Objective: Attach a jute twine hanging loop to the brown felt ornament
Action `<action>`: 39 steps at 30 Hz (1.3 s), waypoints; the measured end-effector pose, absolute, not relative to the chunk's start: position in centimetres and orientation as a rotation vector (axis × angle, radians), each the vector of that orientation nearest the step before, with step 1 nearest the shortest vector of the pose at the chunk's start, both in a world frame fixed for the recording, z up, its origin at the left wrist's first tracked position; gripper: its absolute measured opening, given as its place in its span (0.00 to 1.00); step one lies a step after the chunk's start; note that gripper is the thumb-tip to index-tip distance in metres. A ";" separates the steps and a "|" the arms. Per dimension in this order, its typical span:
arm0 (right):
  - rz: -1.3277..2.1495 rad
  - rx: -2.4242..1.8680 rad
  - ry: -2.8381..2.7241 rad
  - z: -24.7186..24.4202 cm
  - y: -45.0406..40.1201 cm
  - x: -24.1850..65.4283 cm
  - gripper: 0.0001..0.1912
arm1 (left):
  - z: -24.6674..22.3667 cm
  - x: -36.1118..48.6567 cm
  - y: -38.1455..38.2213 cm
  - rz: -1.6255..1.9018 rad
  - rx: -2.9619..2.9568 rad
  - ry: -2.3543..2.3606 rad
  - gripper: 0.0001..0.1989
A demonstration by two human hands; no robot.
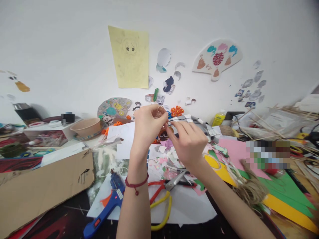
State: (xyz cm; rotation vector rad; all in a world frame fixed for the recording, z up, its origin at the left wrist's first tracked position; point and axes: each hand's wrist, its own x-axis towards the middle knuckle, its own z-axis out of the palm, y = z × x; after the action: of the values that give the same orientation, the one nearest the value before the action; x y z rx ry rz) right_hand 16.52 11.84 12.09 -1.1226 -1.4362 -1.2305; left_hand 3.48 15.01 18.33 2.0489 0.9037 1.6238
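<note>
Against a plain white wall, a yellow paper sheet with a pencil-drawn face hung above the cluttered work area. A flat brown cardboard piece lay at the left; a large white paper sheet spread beneath the forearms. The left hand was raised over it, fingers curled, pinching a thin looped strand mostly hidden by the fingers. The right hand met it, thumb and forefinger close together at the left fingertips; whether they gripped the strand could not be told. Below the hands lay metal scissors with red and yellow handles; left of the left forearm rested a blue plastic glue gun. A dark red cord bracelet circled the left wrist.
</note>
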 end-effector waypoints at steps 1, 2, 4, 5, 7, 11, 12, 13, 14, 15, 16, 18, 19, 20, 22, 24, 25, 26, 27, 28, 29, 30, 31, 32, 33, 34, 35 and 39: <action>-1.305 -1.106 -1.407 12.1 11.8 16.5 0.11 | 18.4 3.6 14.9 1.620 2.053 0.906 0.06; -1.357 -1.089 -1.387 12.2 11.7 16.5 0.11 | 18.4 3.7 14.8 1.617 2.056 0.904 0.06; -1.418 -1.064 -1.378 12.2 11.6 16.4 0.11 | 18.5 3.8 14.6 1.621 2.066 0.900 0.06; -1.437 -1.057 -1.381 12.3 11.5 16.4 0.11 | 18.5 3.9 14.5 1.625 2.073 0.902 0.06; -1.463 -1.054 -1.390 12.3 11.4 16.4 0.10 | 18.6 3.9 14.3 1.632 2.084 0.909 0.06; -1.463 -1.067 -1.387 12.3 11.5 16.4 0.08 | 18.8 3.9 14.0 1.604 2.092 0.897 0.07; -1.454 -1.070 -1.384 12.3 11.5 16.5 0.07 | 18.8 3.9 13.9 1.597 2.093 0.892 0.07; -1.444 -1.075 -1.379 12.3 11.6 16.5 0.07 | 18.8 3.9 13.9 1.588 2.092 0.889 0.06; -1.427 -1.085 -1.377 12.3 11.6 16.6 0.07 | 18.8 3.9 13.8 1.582 2.088 0.889 0.06; -1.402 -1.102 -1.379 12.3 11.7 16.6 0.07 | 18.9 3.9 13.8 1.579 2.083 0.891 0.06; -1.368 -1.125 -1.384 12.3 11.7 16.7 0.07 | 18.9 3.9 13.7 1.577 2.076 0.895 0.06; -1.272 -1.178 -1.407 12.2 11.7 16.7 0.08 | 19.0 3.9 13.6 1.573 2.057 0.902 0.06; -1.213 -1.199 -1.418 12.2 11.8 16.8 0.09 | 19.0 4.0 13.6 1.568 2.047 0.898 0.06; -1.153 -1.212 -1.426 12.2 11.8 16.8 0.09 | 19.0 3.9 13.6 1.559 2.037 0.889 0.06; -1.041 -1.221 -1.433 12.1 12.0 16.7 0.09 | 19.0 3.9 13.6 1.537 2.021 0.861 0.06; -0.965 -1.222 -1.434 11.9 12.2 16.7 0.10 | 18.8 3.9 13.9 1.522 2.020 0.840 0.06; -0.947 -1.222 -1.433 11.9 12.3 16.7 0.10 | 18.7 3.8 14.0 1.519 2.022 0.835 0.06; -0.938 -1.221 -1.432 11.8 12.3 16.6 0.10 | 18.6 3.8 14.2 1.519 2.024 0.833 0.06; -0.935 -1.219 -1.432 11.8 12.3 16.6 0.10 | 18.5 3.8 14.3 1.519 2.024 0.832 0.06; -0.935 -1.219 -1.434 11.7 12.4 16.6 0.11 | 18.4 3.8 14.4 1.517 2.022 0.831 0.06; -0.938 -1.220 -1.436 11.7 12.4 16.6 0.12 | 18.4 3.8 14.5 1.515 2.019 0.829 0.06; -0.943 -1.220 -1.438 11.7 12.3 16.6 0.12 | 18.4 3.8 14.6 1.512 2.015 0.826 0.06; -0.952 -1.217 -1.441 11.7 12.4 16.6 0.13 | 18.4 3.8 14.6 1.510 2.014 0.825 0.06; -0.965 -1.209 -1.441 11.7 12.4 16.6 0.13 | 18.4 3.8 14.5 1.508 2.015 0.828 0.06; -0.981 -1.195 -1.438 11.6 12.4 16.6 0.13 | 18.4 3.9 14.5 1.507 2.019 0.833 0.06; -0.998 -1.177 -1.436 11.6 12.4 16.6 0.14 | 18.4 3.9 14.5 1.508 2.024 0.841 0.06; -1.014 -1.160 -1.434 11.6 12.4 16.6 0.14 | 18.4 4.0 14.4 1.507 2.030 0.850 0.05; -1.045 -1.177 -1.445 11.6 12.4 16.8 0.13 | 18.5 4.1 14.3 1.491 2.053 0.871 0.06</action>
State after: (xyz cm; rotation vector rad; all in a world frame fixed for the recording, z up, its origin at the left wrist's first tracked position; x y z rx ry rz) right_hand 16.75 12.42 11.62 -1.1770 -1.4450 -1.0451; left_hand 4.07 14.27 18.47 2.0528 0.8709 1.4914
